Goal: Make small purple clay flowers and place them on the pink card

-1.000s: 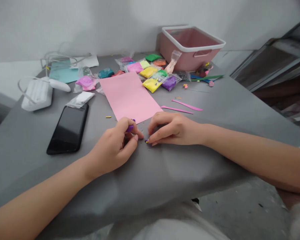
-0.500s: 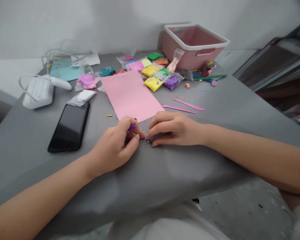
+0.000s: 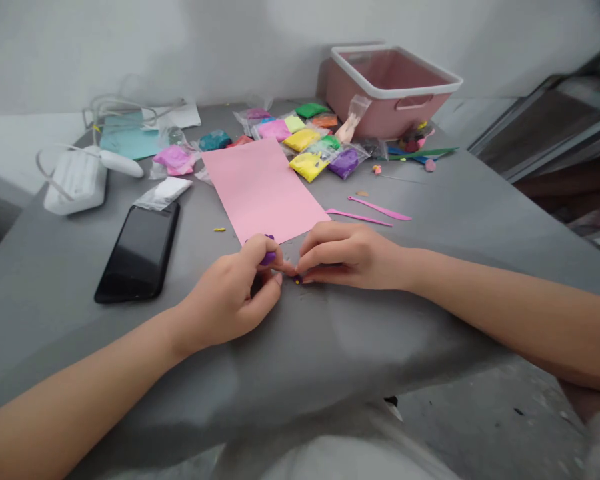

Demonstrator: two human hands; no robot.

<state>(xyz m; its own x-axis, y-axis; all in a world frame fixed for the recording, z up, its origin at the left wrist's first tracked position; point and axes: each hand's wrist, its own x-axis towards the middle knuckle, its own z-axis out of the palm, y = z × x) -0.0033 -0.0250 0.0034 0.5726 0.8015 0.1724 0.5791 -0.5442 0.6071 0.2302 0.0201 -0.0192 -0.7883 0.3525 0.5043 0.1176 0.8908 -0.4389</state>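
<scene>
My left hand (image 3: 235, 287) is curled around a lump of purple clay (image 3: 269, 258), part of which shows between its fingers. Its index finger reaches out toward a small purple clay piece (image 3: 297, 281) with a yellow dot, low over the grey table. On the other side, my right hand (image 3: 357, 257) has thumb and fingertips drawn together at that same small piece, pinching it. The fingertips of both hands nearly meet there. Just beyond them lies a pink sheet of paper (image 3: 265, 190).
Two pink modelling tools (image 3: 380, 209) lie right of the paper. Behind are several bagged clays (image 3: 307, 165) and a pink basket (image 3: 395, 110). A black phone (image 3: 137, 257) and a white power strip (image 3: 77, 180) are at left. A tiny yellow piece (image 3: 220, 229) sits near the paper.
My left index finger has moved slightly right, up to the small purple piece. My right thumb and fingers have closed together on that piece.
</scene>
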